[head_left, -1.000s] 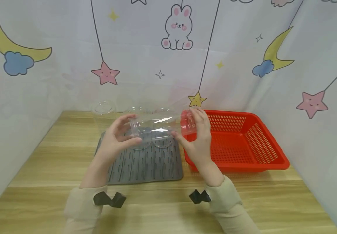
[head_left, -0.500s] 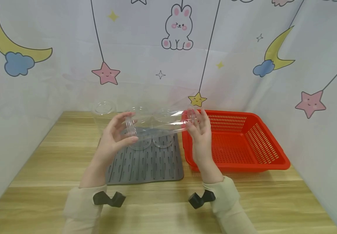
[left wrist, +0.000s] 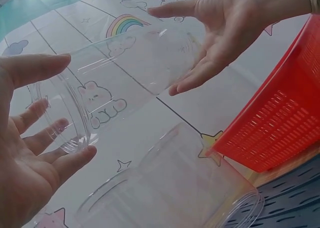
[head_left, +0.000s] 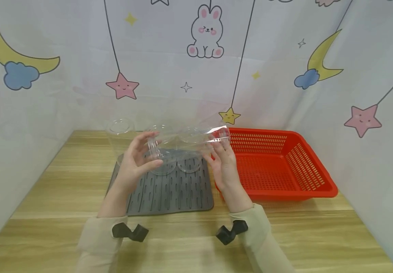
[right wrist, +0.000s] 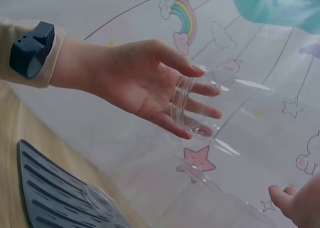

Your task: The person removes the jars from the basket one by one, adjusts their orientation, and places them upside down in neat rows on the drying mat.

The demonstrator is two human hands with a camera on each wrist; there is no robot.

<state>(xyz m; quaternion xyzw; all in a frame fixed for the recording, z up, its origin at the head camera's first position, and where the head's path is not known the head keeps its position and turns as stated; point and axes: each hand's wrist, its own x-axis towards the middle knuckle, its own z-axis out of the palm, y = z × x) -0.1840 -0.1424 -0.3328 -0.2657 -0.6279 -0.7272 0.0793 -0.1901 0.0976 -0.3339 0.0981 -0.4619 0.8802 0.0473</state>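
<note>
A clear plastic jar [left wrist: 135, 63] with a threaded neck lies sideways in the air above the grey mat [head_left: 169, 197]. My left hand [head_left: 131, 163] grips its threaded mouth end, thumb and fingers spread round the rim. My right hand [head_left: 224, 167] is at the closed end, its fingers fairly straight along the lower side. In the left wrist view, the right thumb stands away from the jar wall. Behind the held jar, two more clear jars [head_left: 190, 165] stand on the mat. A further clear jar [head_left: 120, 132] stands at the left, partly behind the left hand.
To the right of the mat sits a red perforated plastic basket [head_left: 275, 174] on the wooden table [head_left: 183, 242]. A white curtain [head_left: 169, 49] printed with moons, stars and a rabbit hangs behind and along both sides.
My right hand has come off its grip over the jar's closed end and swung down and left beneath it. That end has risen slightly. My left hand keeps its hold on the rim.
</note>
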